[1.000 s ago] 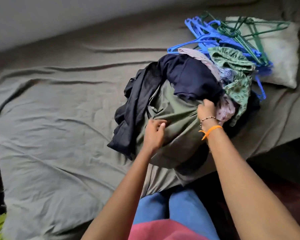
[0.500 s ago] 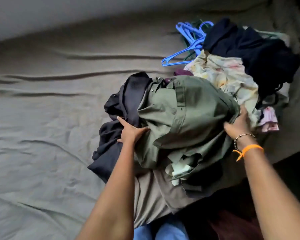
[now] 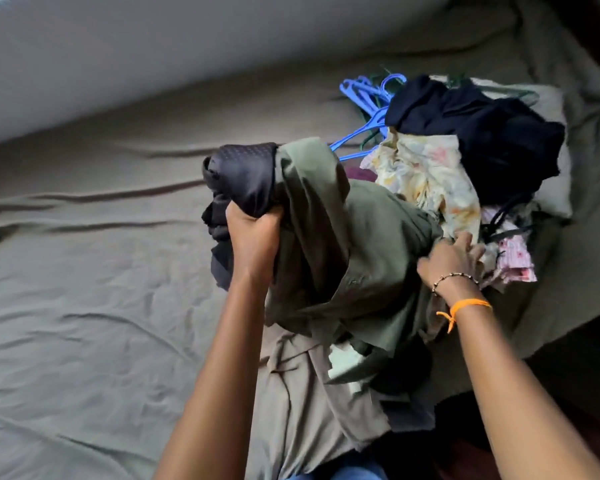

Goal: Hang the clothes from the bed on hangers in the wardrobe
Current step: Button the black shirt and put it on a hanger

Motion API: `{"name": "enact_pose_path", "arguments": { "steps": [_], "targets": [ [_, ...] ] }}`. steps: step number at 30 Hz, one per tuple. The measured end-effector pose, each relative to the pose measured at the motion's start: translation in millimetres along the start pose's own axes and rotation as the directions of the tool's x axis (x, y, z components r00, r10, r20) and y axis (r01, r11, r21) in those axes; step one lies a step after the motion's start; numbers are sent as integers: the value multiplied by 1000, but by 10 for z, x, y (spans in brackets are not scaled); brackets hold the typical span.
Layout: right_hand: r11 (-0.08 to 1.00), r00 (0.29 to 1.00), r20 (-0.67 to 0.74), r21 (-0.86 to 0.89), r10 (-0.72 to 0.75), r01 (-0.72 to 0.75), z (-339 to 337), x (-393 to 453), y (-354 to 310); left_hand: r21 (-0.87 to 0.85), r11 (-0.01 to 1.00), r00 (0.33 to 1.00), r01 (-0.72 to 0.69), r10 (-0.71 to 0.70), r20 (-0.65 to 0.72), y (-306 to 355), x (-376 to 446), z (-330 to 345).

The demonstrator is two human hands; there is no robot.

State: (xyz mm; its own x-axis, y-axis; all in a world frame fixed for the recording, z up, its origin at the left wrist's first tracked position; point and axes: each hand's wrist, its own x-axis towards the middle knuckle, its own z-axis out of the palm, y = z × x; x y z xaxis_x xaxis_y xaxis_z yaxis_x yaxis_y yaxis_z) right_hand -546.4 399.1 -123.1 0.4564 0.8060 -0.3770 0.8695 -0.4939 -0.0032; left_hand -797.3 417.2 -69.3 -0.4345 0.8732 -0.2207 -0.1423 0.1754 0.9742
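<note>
Landmark: olive-green cotton shirt (image 3: pixel 368 244), bunched at the near edge of the bed's wrinkled grey-green sheet (image 3: pixel 84 306). Left hand (image 3: pixel 255 233) on the shirt's left side, fist clenched round a dark dotted satin garment (image 3: pixel 243 178), raised off the sheet. Right hand (image 3: pixel 449 256) on the shirt's right edge, fingers curled into the shirt fabric. Beyond the shirt: pale floral cloth (image 3: pixel 426 174), then black garment (image 3: pixel 482 133). Blue plastic hangers (image 3: pixel 368 98) behind-left of that, partly covered.
</note>
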Motion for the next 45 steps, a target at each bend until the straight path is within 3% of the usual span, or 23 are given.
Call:
{"name": "enact_pose_path", "arguments": {
  "steps": [2, 4, 6, 7, 8, 10, 12, 14, 16, 19, 22, 25, 26, 28, 30, 32, 34, 36, 39, 41, 42, 43, 45],
  "targets": [
    [959, 948, -303, 222, -102, 174, -322, -174, -183, 34, 987, 983, -160, 156, 92, 257, -104, 47],
    [752, 851, -503, 502, -150, 428, -658, -360, -405, 149, 899, 894, -412, 367, 258, 304, -314, 46],
    [414, 920, -332, 822, -210, 391, -911, -499, -577, 198, 685, 667, -701, 532, 522, 87, -649, -10],
    [307, 952, -124, 928, -278, 211, -893, -500, -634, 231, 591, 579, -773, 507, 639, -128, -816, -73],
    [307, 934, 55, 950, -353, 60, -821, -509, -672, 301, 537, 561, -788, 423, 712, -335, -979, -150],
    [488, 881, 314, 866, -353, -113, -489, -568, -676, 493, 520, 653, -698, 178, 736, -795, -1196, -366],
    [613, 878, 432, 756, -205, -229, -156, -701, -567, 676, 546, 777, -495, -71, 626, -1153, -1291, -644],
    [515, 867, 485, 775, -112, -367, 42, -886, -470, 754, 636, 847, -166, -299, 439, -1313, -1254, -916],
    [325, 901, 423, 869, -98, -372, 156, -1016, -422, 780, 616, 835, 110, -483, 264, -1308, -1185, -1123],
    [238, 987, 162, 959, -16, -154, 113, -1229, -454, 802, 555, 910, 222, -413, 34, -1045, -1085, -1169],
    [238, 995, -11, 971, -98, 34, -110, -1401, -457, 582, 804, 975, 123, -208, 81, -503, -1026, -939],
    [50, 867, -39, 996, -497, 73, -427, -1630, -333, 163, 914, 870, 372, -404, 281, 121, -975, -615],
    [-5, 785, -2, 1000, -620, -1, -516, -1738, -276, 52, 846, 776, 530, -509, 373, 299, -966, -537],
    [101, 631, 165, 985, -758, -137, -597, -1930, -140, 33, 737, 620, 675, -591, 517, 558, -1026, -456],
    [308, 553, 295, 949, -779, -71, -558, -2074, 17, 216, 777, 607, 591, -605, 515, 532, -1125, -332],
    [394, 690, 309, 918, -655, -38, -560, -2115, 117, 358, 844, 727, 399, -529, 438, 445, -1281, -201],
    [366, 900, 203, 929, -387, -52, -584, -1983, 193, 254, 919, 796, 300, -388, 465, 391, -1439, -103],
    [326, 962, 108, 945, -249, -22, -696, -1857, 222, 166, 974, 798, 156, -224, 559, 367, -1702, -22],
    [351, 960, 56, 935, -276, 47, -919, -1759, 195, 222, 935, 601, -276, -12, 799, 374, -2092, 69],
    [424, 976, -48, 896, -212, 136, -1048, -1740, 216, 297, 811, 412, -504, -76, 908, 408, -2136, 90],
    [441, 980, -97, 882, -176, 166, -1102, -1737, 256, 352, 771, 376, -531, -157, 913, 455, -2104, 75],
    [443, 978, -131, 876, -160, 190, -1149, -1755, 313, 390, 765, 410, -513, -181, 894, 553, -2074, 56],
    [412, 968, -164, 882, -190, 231, -1261, -1864, 444, 421, 775, 643, -471, -25, 766, 791, -1978, 28]
  ]
}}
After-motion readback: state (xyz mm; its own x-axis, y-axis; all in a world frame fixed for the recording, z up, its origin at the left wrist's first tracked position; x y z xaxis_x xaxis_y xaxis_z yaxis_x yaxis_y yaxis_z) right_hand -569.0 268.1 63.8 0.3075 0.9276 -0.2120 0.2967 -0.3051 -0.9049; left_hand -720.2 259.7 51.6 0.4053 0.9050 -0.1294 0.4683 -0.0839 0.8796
